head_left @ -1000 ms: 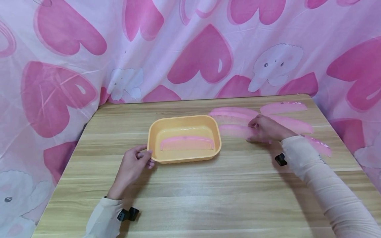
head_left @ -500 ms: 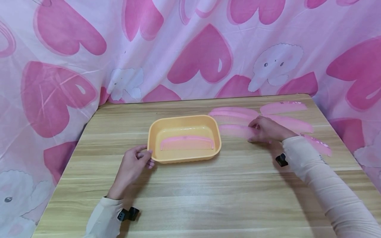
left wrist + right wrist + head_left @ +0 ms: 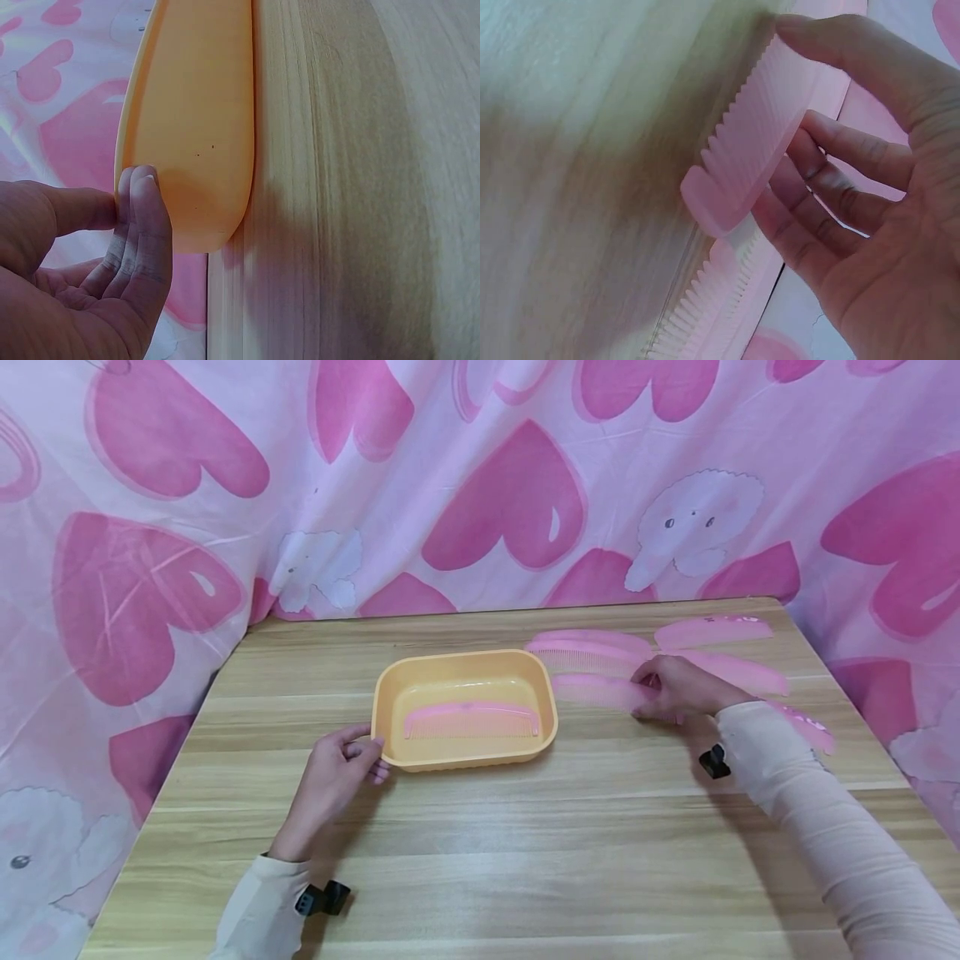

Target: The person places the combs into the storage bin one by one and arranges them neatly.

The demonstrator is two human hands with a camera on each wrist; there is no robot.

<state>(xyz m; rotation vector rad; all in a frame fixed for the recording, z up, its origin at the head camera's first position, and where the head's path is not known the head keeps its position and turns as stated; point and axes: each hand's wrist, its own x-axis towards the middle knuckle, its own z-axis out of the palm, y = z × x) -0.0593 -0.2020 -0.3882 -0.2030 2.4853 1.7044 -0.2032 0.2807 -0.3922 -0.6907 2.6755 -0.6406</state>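
A heart-printed curtain (image 3: 360,493) is hanging behind the wooden desk (image 3: 480,860). A yellow tray (image 3: 450,670) is sitting there, seemingly placed for easy reach from either side. The left hand (image 3: 339,768) is pinching the tray's near left corner, probably steadying it. The right hand (image 3: 678,685) is gripping a pink comb (image 3: 750,142) just right of the tray, thumb at the toothed edge and fingers at the spine, likely balancing its flat shape; whether it is touching the desk, I cannot tell. Other combs (image 3: 588,643) are lying beyond and right of it; one comb (image 3: 471,710) is resting inside the tray.
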